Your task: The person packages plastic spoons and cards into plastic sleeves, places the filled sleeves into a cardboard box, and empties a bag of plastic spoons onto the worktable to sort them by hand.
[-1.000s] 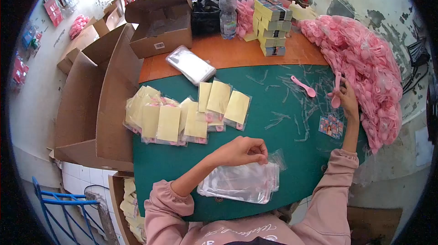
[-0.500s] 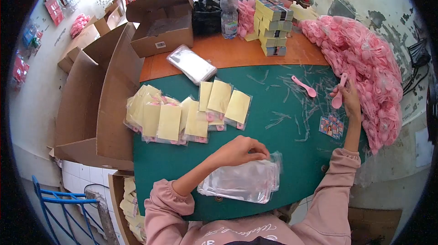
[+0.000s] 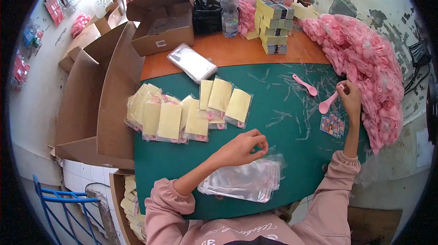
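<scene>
My right hand (image 3: 350, 98) pinches the handle end of a pink plastic spoon (image 3: 327, 104), its bowl pointing down and left over the green table. A second pink spoon (image 3: 305, 85) lies just left of it. Below are small printed cards (image 3: 333, 125). My left hand (image 3: 244, 148) is closed, thumb against curled fingers, just above a stack of clear plastic bags (image 3: 242, 182); whatever sits in that pinch is too small to make out. Left of centre lie several clear packets with cream cards (image 3: 169, 122), pink pieces showing at their lower ends.
A large heap of pink spoons (image 3: 365, 71) covers the right edge. Thin clear strips (image 3: 280, 117) litter the table. At the back are banded card stacks (image 3: 273, 28), a water bottle (image 3: 230, 11) and a bag pack (image 3: 191, 63). Cardboard boxes (image 3: 114, 94) stand left.
My right hand has shifted slightly down, and the spoon in it has swung down and left. My left hand has risen a little off the bag stack.
</scene>
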Demonstrator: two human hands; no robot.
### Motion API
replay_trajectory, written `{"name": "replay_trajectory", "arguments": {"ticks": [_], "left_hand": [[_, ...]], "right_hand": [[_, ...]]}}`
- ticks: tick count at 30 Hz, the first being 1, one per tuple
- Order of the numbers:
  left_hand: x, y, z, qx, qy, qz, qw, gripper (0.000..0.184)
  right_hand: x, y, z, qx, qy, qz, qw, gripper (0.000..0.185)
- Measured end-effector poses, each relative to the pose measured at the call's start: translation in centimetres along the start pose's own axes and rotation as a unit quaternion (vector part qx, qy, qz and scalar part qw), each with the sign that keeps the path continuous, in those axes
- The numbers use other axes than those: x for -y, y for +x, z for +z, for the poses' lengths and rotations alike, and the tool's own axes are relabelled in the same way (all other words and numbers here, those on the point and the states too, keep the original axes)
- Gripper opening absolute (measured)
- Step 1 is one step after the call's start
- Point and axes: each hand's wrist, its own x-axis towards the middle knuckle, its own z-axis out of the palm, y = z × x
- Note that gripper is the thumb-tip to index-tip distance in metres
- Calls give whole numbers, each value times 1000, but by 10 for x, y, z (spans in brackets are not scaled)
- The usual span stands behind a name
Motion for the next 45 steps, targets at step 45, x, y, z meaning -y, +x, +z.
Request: {"name": "replay_trajectory", "arguments": {"ticks": [45], "left_hand": [[8, 4, -5, 0, -213, -145, 966, 33]], "right_hand": [[99, -107, 43, 61, 427, 4, 902, 17]]}}
